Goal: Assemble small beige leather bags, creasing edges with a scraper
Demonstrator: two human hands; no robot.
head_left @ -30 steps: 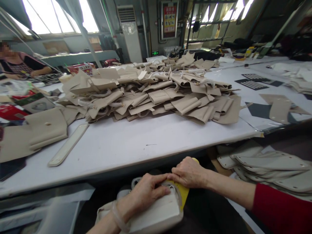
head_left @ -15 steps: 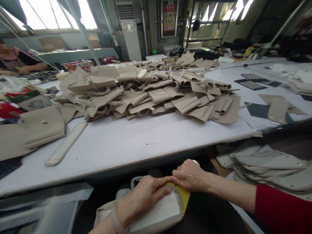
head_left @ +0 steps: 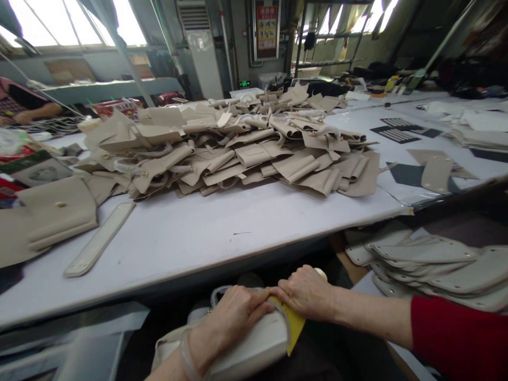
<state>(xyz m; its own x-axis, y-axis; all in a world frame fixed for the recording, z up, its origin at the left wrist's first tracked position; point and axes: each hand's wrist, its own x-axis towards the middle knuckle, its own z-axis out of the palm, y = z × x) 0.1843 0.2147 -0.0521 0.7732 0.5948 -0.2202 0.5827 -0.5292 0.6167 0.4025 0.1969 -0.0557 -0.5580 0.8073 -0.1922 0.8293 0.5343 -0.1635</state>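
Note:
A pale cream bag (head_left: 254, 338) lies on my lap below the table edge, its handle (head_left: 217, 296) standing up at the back. My left hand (head_left: 234, 323) presses on top of it, thumb and fingers gripping its far side. My right hand (head_left: 304, 291) is closed in a fist at the bag's right end. From under this fist juts a yellow flat blade-like tool (head_left: 294, 329), lying against the bag's curved grey edge. A pale rounded end (head_left: 320, 273) pokes out behind the same fist; whether it belongs to the yellow tool is hidden. Both thumbs meet or nearly touch.
A big heap of beige bag pieces (head_left: 254, 153) covers the middle of the white table (head_left: 190, 233). One long strip (head_left: 99, 241) lies at left. Stacked strips with rivets (head_left: 432, 264) sit low at right. A person's arm (head_left: 35, 108) shows at far left.
The view has shifted slightly, so the table things sit a little further left. Both hands keep their hold; the yellow tool's visible part has tilted a little at the bag's edge.

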